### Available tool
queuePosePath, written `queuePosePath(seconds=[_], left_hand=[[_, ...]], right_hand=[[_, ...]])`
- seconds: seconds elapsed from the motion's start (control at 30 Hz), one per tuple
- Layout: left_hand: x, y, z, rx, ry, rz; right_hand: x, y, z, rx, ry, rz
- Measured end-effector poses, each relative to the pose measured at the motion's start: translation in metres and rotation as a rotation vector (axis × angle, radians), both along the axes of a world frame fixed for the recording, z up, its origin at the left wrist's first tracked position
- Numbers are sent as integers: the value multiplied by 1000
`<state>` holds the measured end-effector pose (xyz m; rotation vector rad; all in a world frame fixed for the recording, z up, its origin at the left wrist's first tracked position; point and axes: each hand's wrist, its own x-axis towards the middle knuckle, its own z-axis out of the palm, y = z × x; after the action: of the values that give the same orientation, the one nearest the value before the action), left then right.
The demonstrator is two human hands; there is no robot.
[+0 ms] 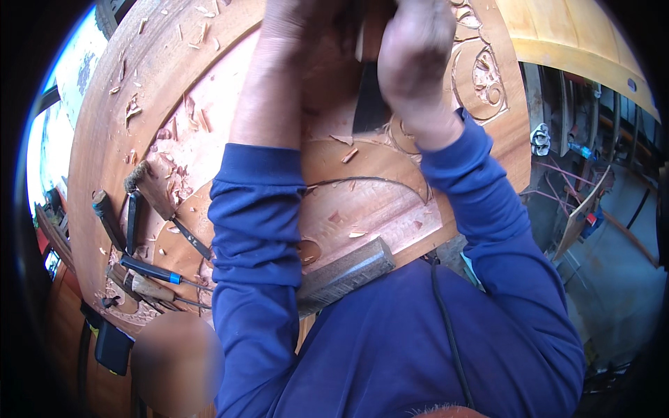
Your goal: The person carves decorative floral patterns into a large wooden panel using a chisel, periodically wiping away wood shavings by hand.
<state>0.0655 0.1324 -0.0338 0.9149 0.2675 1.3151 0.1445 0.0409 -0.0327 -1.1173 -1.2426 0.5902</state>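
Both forearms, in blue sleeves, reach over a large carved wooden panel [104,139]. My left hand [306,17] is at the top edge, dark and partly cut off, so its fingers cannot be made out. Beside it my right hand [417,59] is closed like a fist and smeared by motion. Between the hands is a tool with a pale wooden part and a flat dark part [371,104] pointing down toward the panel; which hand grips it is unclear. Scrolled leaf carving [490,80] lies right of my right hand.
Several carving chisels [150,268] with wooden or dark handles lie on the panel at left. A thick wooden bar [346,275] lies near my body. Wood chips [132,106] are scattered about. Pale curved wood [578,35] and a cluttered floor [613,279] are at right.
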Motion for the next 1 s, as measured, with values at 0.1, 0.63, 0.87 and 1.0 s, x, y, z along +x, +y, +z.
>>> queuePosePath(seconds=[0.1,0.63,0.87,1.0], left_hand=[[3,-5,8,-35,70,-27],[10,1,10,50,4,-9],[9,-11,11,53,107,-43],[1,-17,23,28,37,-219]], right_hand=[[-21,-4,13,-89,538,-72],[-14,3,28,-75,538,21],[-12,-10,14,-68,561,32],[-2,-1,15,-51,494,-66]])
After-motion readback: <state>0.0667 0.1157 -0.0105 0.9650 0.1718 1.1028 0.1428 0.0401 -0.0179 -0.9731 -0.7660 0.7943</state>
